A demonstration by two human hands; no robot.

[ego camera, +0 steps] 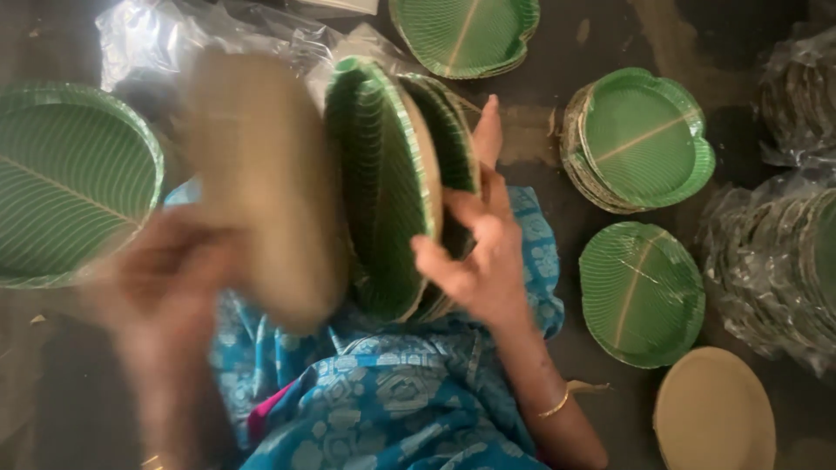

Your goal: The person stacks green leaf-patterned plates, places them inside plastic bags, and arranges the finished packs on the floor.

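Plates (383, 187), green with a leaf-vein print and plain brown backs, stand on edge as a bundle over my lap, and that bundle is what I have in hand. My right hand (477, 252) steadies it from the right side, fingers curled round the rims and the thumb pressed against the green face, so that hand is closed on the bundle. My left hand (161, 292) is a blur; it seems to grip one plate (261, 187) with its brown back turned towards me, tilted just beside the bundle, though I cannot make out how the fingers sit on it. As for progress, I judge a fair part is sorted: several neat stacks lie on the dark floor (601, 35), one stack (640, 139) to my right, a second stack (640, 292) nearer, another stack (466, 35) at the top, and a large one (65, 183) on my left. Wrapped bundles (784, 261) in clear plastic sit at the far right, which look finished. A single brown plate (714, 413) lies face down by my right elbow. The bundle on my lap is not yet put down.
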